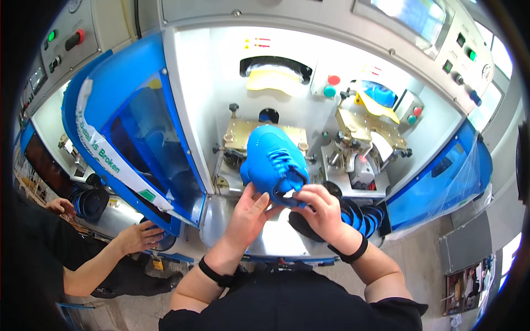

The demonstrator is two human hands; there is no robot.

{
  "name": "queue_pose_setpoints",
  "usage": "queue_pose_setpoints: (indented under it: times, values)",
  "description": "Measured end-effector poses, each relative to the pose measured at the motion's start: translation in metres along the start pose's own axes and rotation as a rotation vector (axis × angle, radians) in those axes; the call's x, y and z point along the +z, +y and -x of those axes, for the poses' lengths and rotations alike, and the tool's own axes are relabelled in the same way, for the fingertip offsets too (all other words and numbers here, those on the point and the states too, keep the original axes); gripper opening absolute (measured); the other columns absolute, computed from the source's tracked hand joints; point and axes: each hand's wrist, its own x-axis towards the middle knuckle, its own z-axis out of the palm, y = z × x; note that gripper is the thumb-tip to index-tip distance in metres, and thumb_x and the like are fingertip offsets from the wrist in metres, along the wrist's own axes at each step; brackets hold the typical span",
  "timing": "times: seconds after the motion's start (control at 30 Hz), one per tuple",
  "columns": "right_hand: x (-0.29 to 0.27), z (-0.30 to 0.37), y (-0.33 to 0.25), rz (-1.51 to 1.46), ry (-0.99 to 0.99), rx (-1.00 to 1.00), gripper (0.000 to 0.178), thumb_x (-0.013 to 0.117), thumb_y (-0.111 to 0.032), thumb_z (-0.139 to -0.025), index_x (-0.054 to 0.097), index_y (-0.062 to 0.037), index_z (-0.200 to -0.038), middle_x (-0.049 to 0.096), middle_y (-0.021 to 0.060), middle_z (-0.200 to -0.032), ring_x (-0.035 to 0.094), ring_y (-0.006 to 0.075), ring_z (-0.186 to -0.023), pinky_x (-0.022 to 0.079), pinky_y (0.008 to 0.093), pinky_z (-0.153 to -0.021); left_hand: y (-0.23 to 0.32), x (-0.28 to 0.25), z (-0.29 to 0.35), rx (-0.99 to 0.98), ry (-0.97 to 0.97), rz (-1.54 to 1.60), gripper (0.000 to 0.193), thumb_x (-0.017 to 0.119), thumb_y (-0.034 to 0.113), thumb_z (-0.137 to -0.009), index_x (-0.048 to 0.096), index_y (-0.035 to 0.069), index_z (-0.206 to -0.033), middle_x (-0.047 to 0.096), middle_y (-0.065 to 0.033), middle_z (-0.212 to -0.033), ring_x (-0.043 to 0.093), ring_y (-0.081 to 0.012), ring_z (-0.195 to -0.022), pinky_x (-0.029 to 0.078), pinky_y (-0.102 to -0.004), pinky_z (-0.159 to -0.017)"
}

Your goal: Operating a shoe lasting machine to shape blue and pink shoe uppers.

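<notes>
Standing here, I see the blue cap (266, 153) above the desk (277, 238). The left hand (251, 214), half-curled, grips its lower side; the right hand (320, 208) pinches its open edge. Light, even tension should keep the crown from creasing.

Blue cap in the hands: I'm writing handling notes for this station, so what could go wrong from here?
Two or three things, perhaps. The blue cap is bunched into folds near its opening, so it might crease. The right hand works close to the stacked caps and could knock them. The cap, held by the left hand too, appears in front of the metal fixture; its knobs might snag fabric if they meet.
</notes>
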Motion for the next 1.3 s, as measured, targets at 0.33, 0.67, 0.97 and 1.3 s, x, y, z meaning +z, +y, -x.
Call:
queue_pose_setpoints:
  times: [0.33, 0.67, 0.97, 1.3]
  values:
    - [0.033, -0.198, 0.127, 0.14, 0.159, 0.133, 0.032, 0.076, -0.014, -0.079, 0.062, -0.0046, -0.106, 0.062, 0.0139, -0.097, 0.064, 0.0252, -0.078, 0.051, 0.0349, -0.07, -0.005, -0.027, 0.035, -0.123, 0.168, -0.119, 0.054, 0.068, 0.027, -0.091, 0.041, 0.008, -0.134, 0.052, -0.0154, -0.134, 0.052, -0.0286, -0.124, 0.046, -0.0438, -0.1]
    - [0.056, -0.13, 0.156, 0.393, 0.421, 0.482, 0.023, 0.058, -0.013, -0.087, 0.054, -0.004, -0.108, 0.034, 0.0275, -0.146, 0.06, 0.0412, -0.101, 0.05, 0.0455, -0.085, 0.004, -0.06, 0.07, -0.131, 0.301, -0.113, 0.043, 0.063, 0.019, -0.094, 0.043, 0.008, -0.131, 0.053, -0.0158, -0.131, 0.051, -0.0292, -0.124, 0.047, -0.0435, -0.098]
    - [0.021, -0.101, 0.16, 0.28, 0.228, 0.452, 0.024, 0.062, -0.014, -0.086, 0.054, -0.0054, -0.107, 0.045, 0.0249, -0.14, 0.064, 0.0414, -0.087, 0.051, 0.0487, -0.08, -0.027, -0.044, 0.036, -0.349, 0.074, -0.117, 0.037, 0.063, 0.019, -0.094, 0.049, 0.006, -0.127, 0.06, -0.0159, -0.122, 0.058, -0.0295, -0.116, 0.049, -0.0415, -0.095]
    - [-0.068, 0.104, 0.094, 0.159, 0.259, 0.944, 0.011, 0.058, -0.013, -0.092, 0.064, -0.0062, -0.099, 0.071, 0.01, -0.078, 0.07, 0.0195, -0.069, 0.053, 0.0306, -0.062, -0.116, -0.084, 0.013, -0.808, 0.03, -0.352, 0.027, 0.058, 0.022, -0.098, 0.056, 0.004, -0.118, 0.065, -0.0137, -0.11, 0.067, -0.024, -0.098, 0.055, -0.0328, -0.077]
